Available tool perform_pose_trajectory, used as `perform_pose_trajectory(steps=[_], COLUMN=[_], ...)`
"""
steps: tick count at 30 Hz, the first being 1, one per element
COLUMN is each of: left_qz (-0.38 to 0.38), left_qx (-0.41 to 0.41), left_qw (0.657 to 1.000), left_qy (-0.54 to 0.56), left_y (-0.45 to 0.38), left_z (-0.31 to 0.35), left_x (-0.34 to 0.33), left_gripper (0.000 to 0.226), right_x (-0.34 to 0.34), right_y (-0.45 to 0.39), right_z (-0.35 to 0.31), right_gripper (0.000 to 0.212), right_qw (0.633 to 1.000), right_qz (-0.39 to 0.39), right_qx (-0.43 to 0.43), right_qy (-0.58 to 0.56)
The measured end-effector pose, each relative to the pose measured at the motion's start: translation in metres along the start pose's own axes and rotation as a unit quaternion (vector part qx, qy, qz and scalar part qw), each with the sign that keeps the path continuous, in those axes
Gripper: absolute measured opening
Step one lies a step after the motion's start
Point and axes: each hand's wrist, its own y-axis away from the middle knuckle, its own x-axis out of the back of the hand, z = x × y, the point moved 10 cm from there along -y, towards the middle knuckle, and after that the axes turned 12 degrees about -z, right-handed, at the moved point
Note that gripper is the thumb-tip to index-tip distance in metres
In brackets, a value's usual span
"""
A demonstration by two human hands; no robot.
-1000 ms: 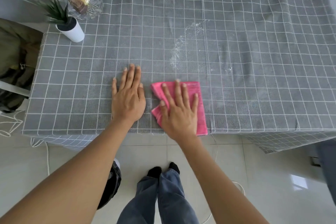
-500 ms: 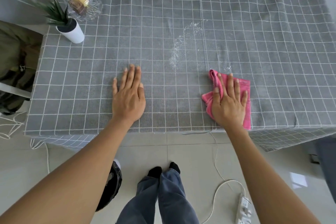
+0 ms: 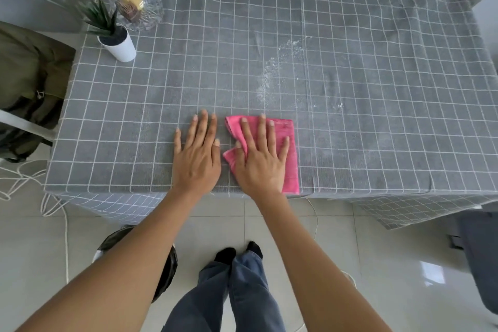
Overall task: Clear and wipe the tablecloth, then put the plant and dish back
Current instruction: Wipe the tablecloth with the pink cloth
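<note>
A grey checked tablecloth covers the table. My right hand presses flat on a folded pink cloth near the table's front edge. Beside it my left hand lies flat on the tablecloth, fingers spread, holding nothing. White powder is scattered on the tablecloth beyond the pink cloth. At the far left corner stands a small spiky plant in a white pot, and behind it a glass dish with wrapped items inside.
A chair with an olive jacket stands left of the table. A black-lined bin sits on the tiled floor under my left arm. White cords trail on the floor at left. A dark seat is at right.
My right hand slid the pink cloth to the right along the front edge, then back left beside my left hand. My left hand stayed in place.
</note>
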Motion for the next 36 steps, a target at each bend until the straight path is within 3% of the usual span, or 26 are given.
perform_pose_trajectory(steps=[5,12,20,22,27,31,36], left_qz=[-0.001,-0.004,0.003,0.004,0.007,0.003,-0.001], left_qx=[0.0,0.003,0.002,0.003,0.003,-0.001,0.001], left_qw=[1.0,1.0,1.0,1.0,1.0,1.0,1.0], left_qy=[-0.003,-0.002,-0.003,-0.004,-0.004,0.004,0.002], left_y=[0.001,0.002,0.002,0.002,0.003,0.002,0.003], left_z=[0.0,-0.002,-0.001,-0.001,0.0,0.0,-0.001], left_x=[-0.001,-0.001,-0.001,-0.001,0.0,0.0,0.0], left_gripper=[0.056,0.055,0.055,0.055,0.056,0.056,0.056], right_x=[0.012,0.044,0.037,0.028,0.001,0.002,0.011], right_y=[0.003,0.002,0.01,0.01,0.008,0.005,0.001], right_z=[0.023,0.143,0.13,0.096,0.005,0.013,0.031], right_gripper=[0.054,0.047,0.054,0.056,0.069,0.055,0.053], right_qw=[0.997,0.996,0.973,0.977,0.999,1.0,1.0], right_qz=[0.008,0.018,0.055,0.046,-0.007,-0.008,-0.003], right_qx=[0.067,-0.086,-0.209,-0.19,-0.029,-0.004,0.02], right_qy=[0.04,0.013,-0.08,-0.079,-0.016,-0.015,0.015])
